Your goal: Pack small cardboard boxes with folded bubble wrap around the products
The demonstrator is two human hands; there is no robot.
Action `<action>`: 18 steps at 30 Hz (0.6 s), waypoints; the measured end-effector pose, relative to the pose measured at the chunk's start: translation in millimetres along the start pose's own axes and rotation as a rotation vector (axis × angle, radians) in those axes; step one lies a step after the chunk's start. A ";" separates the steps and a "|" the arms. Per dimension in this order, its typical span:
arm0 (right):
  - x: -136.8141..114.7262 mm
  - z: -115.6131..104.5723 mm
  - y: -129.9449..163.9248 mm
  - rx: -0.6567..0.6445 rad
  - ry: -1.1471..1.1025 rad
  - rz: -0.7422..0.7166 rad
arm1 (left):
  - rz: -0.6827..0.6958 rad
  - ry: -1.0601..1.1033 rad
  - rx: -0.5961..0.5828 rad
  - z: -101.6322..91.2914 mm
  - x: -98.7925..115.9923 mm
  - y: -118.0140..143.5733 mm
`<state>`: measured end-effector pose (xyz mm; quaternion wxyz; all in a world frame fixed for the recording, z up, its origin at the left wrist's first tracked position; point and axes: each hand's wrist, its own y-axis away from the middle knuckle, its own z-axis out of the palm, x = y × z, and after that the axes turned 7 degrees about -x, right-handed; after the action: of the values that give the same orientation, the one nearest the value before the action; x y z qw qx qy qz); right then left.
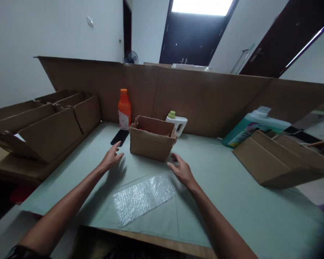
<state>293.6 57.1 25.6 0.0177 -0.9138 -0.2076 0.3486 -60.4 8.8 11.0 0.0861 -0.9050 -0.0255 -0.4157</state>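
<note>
My left hand [112,158] hovers over the table with its fingers apart and nothing in them, close to a dark smartphone [120,137]. To the right, my right hand [181,170] is also empty, thumb and fingers spread, near the lower right corner of a small open cardboard box [151,144]. Something red shows inside that box, but most of its contents are hidden. A flat rectangle of clear bubble wrap [145,197] lies on the table between my forearms.
Behind the box stand an orange bottle [124,109] and a white jug with a green cap [177,123]. Divided cardboard bins [54,129] sit at left. A teal jug [252,126] leans at right beside another cardboard box [270,158]. A cardboard wall [199,100] borders the table's back.
</note>
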 end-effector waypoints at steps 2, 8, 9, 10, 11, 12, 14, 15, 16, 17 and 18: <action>5.7 8.9 -38.6 0.009 0.000 0.026 | -0.007 0.041 0.031 27.5 12.2 -27.0; 27.8 12.4 -88.9 -0.017 -0.004 0.063 | 0.021 0.066 0.071 61.3 30.6 -61.5; 30.9 9.0 -83.9 -0.022 -0.001 0.057 | 0.024 0.057 0.078 59.9 31.0 -53.8; 32.2 6.2 -75.1 -0.025 0.005 0.046 | 0.034 0.044 0.078 58.2 31.4 -41.3; 31.3 4.9 -62.7 -0.025 0.016 0.030 | 0.053 0.027 0.071 56.7 32.2 -24.0; 27.7 5.9 -47.3 -0.027 0.030 0.009 | 0.078 0.012 0.056 56.3 33.4 -2.5; 13.8 16.2 -11.1 -0.053 0.052 -0.047 | 0.182 -0.034 -0.033 59.9 37.2 47.5; 5.2 24.7 7.9 -0.088 0.061 -0.092 | 0.235 -0.051 -0.095 63.6 39.3 72.6; -2.7 33.9 26.1 -0.141 0.077 -0.154 | 0.325 -0.116 -0.186 67.7 41.0 95.4; -8.4 42.3 42.8 -0.204 0.104 -0.231 | 0.386 -0.163 -0.264 71.3 41.9 114.5; -10.4 48.1 57.3 -0.265 0.142 -0.306 | 0.438 -0.206 -0.334 73.8 41.5 129.1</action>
<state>276.6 -4.8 -14.3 -0.0355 -0.8883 -0.3862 0.2460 37.2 -106.2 -22.1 0.0203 -0.9281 0.2307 -0.2915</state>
